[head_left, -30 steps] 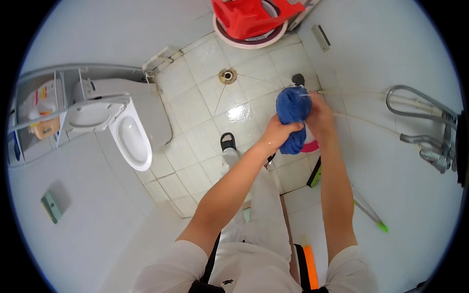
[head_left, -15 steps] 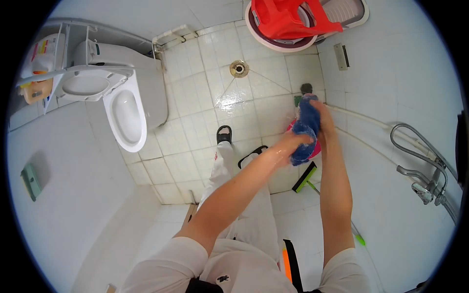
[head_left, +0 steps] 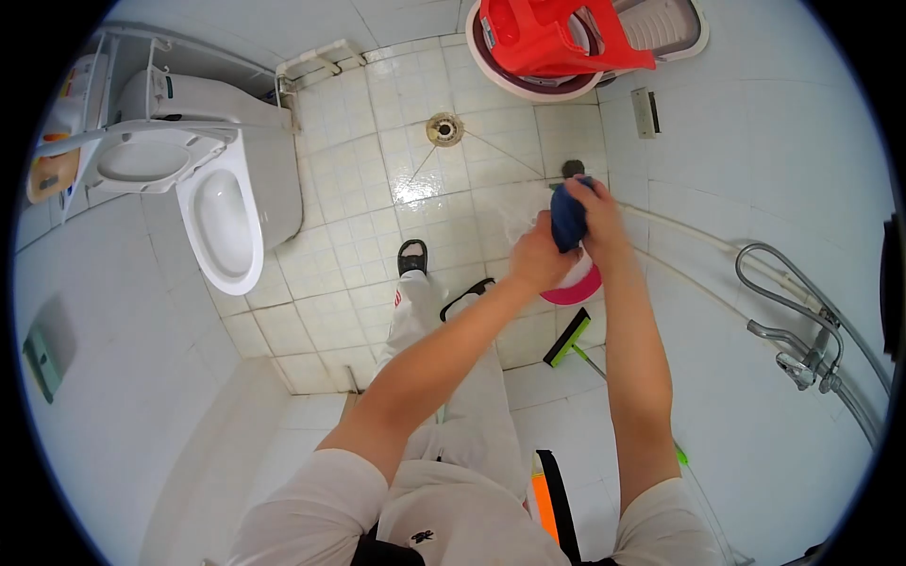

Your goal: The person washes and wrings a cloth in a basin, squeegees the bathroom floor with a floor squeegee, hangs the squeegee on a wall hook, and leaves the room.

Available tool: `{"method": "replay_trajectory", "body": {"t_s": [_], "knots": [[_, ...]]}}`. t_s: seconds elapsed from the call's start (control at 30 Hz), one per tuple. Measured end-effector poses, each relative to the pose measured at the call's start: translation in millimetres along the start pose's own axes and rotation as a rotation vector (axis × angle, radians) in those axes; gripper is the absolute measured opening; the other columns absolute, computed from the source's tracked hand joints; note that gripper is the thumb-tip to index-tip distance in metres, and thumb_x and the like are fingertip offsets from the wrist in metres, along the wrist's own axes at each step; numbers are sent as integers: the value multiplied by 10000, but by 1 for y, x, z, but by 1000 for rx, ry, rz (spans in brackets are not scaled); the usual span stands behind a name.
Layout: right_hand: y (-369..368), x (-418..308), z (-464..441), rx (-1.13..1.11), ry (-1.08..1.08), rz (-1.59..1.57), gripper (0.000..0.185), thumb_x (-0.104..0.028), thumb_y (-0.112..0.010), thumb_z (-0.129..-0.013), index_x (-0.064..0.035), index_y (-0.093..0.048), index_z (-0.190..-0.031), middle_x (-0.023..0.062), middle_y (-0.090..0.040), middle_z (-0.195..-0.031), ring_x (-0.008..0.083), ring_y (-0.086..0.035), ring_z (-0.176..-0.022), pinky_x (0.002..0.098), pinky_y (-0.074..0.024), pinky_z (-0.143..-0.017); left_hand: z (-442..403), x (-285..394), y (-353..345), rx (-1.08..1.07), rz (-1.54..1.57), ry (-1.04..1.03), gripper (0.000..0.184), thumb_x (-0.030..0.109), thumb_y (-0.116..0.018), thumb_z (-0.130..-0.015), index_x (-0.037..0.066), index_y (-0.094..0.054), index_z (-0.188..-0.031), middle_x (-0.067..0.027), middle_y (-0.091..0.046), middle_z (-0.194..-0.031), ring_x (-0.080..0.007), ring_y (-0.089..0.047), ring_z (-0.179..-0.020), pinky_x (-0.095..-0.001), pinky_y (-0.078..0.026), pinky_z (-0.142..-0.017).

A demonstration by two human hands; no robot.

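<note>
A wet, dark blue cloth [head_left: 568, 219] is bunched into a compact bundle between my two hands. My left hand [head_left: 544, 257] is closed on its lower left side, while my right hand [head_left: 602, 213] wraps its upper right part. Beneath them sits a pink basin [head_left: 574, 291], mostly hidden by my hands, with a pale inside. Whitish water or spray shows on the floor side, left of the cloth.
A green squeegee [head_left: 568, 338] lies near the basin. A white toilet [head_left: 222, 226] with raised lid stands left. A red stool [head_left: 557, 42] rests on basins at the back. The floor drain [head_left: 444, 129] is ahead; a shower tap [head_left: 802, 363] is on the right wall.
The cloth was stretched out longer between my hands and is now squeezed into a shorter bundle. My left hand has shifted up and left. The view has moved slightly right.
</note>
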State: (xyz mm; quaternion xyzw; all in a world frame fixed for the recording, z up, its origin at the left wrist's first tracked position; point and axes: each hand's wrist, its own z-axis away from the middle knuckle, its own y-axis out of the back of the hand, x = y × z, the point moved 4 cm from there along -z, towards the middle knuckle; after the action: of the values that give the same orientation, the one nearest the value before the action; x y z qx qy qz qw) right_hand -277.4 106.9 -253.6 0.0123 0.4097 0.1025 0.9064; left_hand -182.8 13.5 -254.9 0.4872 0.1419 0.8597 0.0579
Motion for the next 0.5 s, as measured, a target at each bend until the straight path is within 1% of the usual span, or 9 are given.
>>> {"method": "replay_trajectory", "body": {"t_s": [0.03,0.1,0.2,0.23,0.27,0.33,0.37,0.47,0.5], "knots": [[8,-10,10,-114,11,-107,477,-323,-632,-831,-41,-540,-1205,146,-640,-1055,244,-624,-933,362,-506,-804,1,1,3,-220,391,155,496,271,-702,-775,58,-471,-1159,-174,-630,-877,-355,-639,-759,-446,-502,-656],[21,-17,18,-164,-141,-475,538,-433,-524,-898,-86,-456,-1303,184,-604,-1166,287,-595,-1051,414,-484,-891,8,14,11,-665,1176,459,476,316,-665,-820,70,-480,-1183,-150,-615,-893,-301,-620,-729,-424,-488,-611],[-8,-22,40,-492,-144,-890,557,-454,-497,-909,-89,-429,-1325,218,-541,-1253,336,-577,-1074,479,-484,-882,33,36,3,-1069,1974,591,493,405,-596,-864,78,-487,-1216,-139,-596,-903,-218,-555,-713,-348,-451,-548],[-17,-22,40,-540,-119,-971,529,-448,-512,-904,-94,-448,-1291,213,-528,-1242,339,-576,-1047,496,-491,-854,39,49,3,-1028,1977,527,524,469,-546,-871,73,-504,-1212,-135,-580,-895,-196,-522,-715,-293,-422,-515],[-26,-22,41,-591,-97,-1051,501,-442,-527,-898,-98,-466,-1258,207,-514,-1231,343,-575,-1020,513,-498,-825,41,51,0,-996,2008,502,505,447,-557,-870,67,-507,-1198,-130,-578,-891,-192,-519,-705,-288,-420,-511],[-29,-16,32,-729,-69,-1259,468,-424,-557,-886,-101,-482,-1216,203,-514,-1181,320,-571,-997,498,-508,-804,41,49,-1,-917,2076,456,466,402,-578,-868,55,-514,-1172,-121,-572,-881,-183,-513,-685,-277,-417,-501],[-19,-7,26,-541,-64,-999,415,-337,-598,-867,-96,-482,-1185,163,-557,-1013,286,-592,-860,456,-529,-740,40,41,-2,-836,1934,495,434,376,-590,-864,49,-525,-1143,-114,-575,-869,-181,-515,-678,-280,-418,-501],[-9,-3,18,-350,-188,-500,335,-267,-624,-862,-100,-521,-1134,101,-577,-987,219,-582,-791,386,-538,-691,31,20,2,-636,1466,603,331,281,-622,-845,35,-553,-1056,-90,-580,-825,-171,-523,-653,-288,-424,-501],[-8,-3,14,-305,-196,-424,309,-232,-631,-844,-90,-538,-1103,88,-583,-931,214,-582,-755,373,-534,-669,26,19,5,-574,1302,620,291,239,-632,-836,31,-558,-1026,-79,-579,-804,-166,-527,-642,-292,-428,-501]]}}
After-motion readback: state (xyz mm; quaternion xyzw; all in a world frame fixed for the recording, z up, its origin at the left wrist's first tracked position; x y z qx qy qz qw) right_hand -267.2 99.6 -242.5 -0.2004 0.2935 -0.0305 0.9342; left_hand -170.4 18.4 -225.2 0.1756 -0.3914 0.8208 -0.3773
